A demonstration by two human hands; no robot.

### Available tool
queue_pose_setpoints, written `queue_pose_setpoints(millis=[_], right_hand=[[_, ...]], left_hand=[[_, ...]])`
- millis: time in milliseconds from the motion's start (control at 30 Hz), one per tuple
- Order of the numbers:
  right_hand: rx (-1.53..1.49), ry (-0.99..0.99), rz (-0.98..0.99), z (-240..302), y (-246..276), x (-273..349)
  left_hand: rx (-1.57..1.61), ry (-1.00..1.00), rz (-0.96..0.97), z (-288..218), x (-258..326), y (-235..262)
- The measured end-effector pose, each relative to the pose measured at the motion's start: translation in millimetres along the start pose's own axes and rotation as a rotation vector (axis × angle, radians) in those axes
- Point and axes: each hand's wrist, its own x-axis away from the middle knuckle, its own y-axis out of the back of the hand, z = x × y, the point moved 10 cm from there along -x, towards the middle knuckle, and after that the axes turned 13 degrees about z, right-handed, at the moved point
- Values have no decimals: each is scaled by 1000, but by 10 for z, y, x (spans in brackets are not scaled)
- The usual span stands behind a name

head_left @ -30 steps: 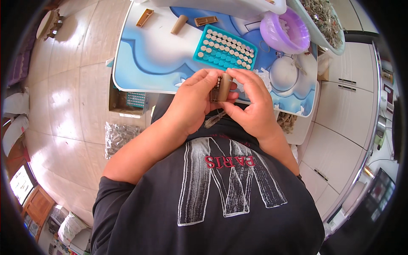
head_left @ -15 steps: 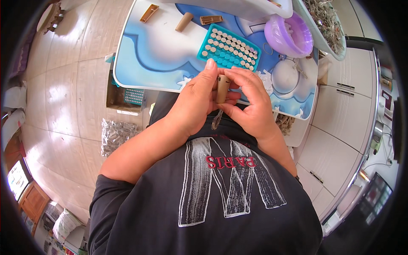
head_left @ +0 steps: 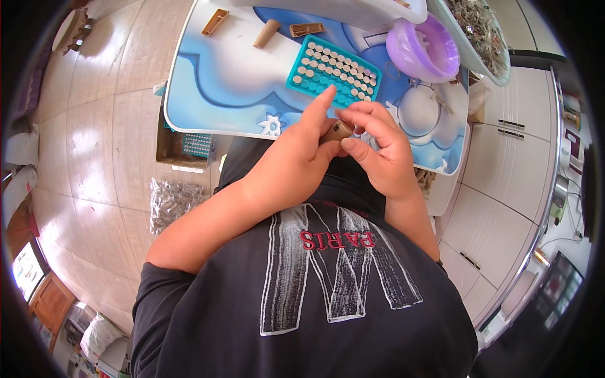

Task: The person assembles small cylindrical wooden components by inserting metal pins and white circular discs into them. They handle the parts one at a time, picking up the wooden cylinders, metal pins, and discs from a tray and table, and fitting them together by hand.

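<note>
Between my two hands, just in front of the table's near edge, is a small tan plastic casing (head_left: 339, 131). Part of it is hidden by my fingers. My left hand (head_left: 305, 148) closes on it from the left, its index finger pointing up toward the teal tray. My right hand (head_left: 381, 148) has its fingers curled over the casing from the other side, with the thumb at its lower end. Beyond my hands, the teal tray (head_left: 321, 82) holds rows of small round whitish pieces. Similar tan casings (head_left: 267, 33) lie farther back on the table.
A purple bowl (head_left: 409, 53) lined with plastic stands at the back right, beside a basket (head_left: 501, 70) heaped with small wired parts. A white bin (head_left: 359, 14) is at the far edge. On the floor at left are a cardboard box (head_left: 165, 146) and a bag of parts (head_left: 176, 201).
The casing has been tilted from standing nearly upright and is now more covered by my fingers. The wire-like strand hanging below it no longer shows.
</note>
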Motion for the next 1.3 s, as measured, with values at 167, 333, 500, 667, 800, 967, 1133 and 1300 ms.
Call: queue_pose_setpoints(millis=[167, 333, 500, 667, 800, 967, 1133, 1300], right_hand=[[-171, 73, -24, -86, 83, 69], [-513, 46, -135, -139, -5, 196], [-342, 121, -145, -2, 32, 257], [-393, 187, -207, 0, 27, 252], [-399, 80, -200, -154, 23, 246], [37, 22, -50, -51, 81, 196], [246, -124, -290, -232, 644, 335], [482, -218, -386, -322, 832, 401]], left_hand=[[-115, 32, 29, -114, 24, 5], [-49, 34, -120, -89, 120, 165], [-119, -103, -175, -229, 159, 160], [-259, -157, -195, -327, 145, 152], [-68, -12, -72, -110, 49, 98], [550, 240, 187, 315, -50, -182], [723, 394, 115, 415, 4, -228], [761, 429, 95, 468, 10, -227]])
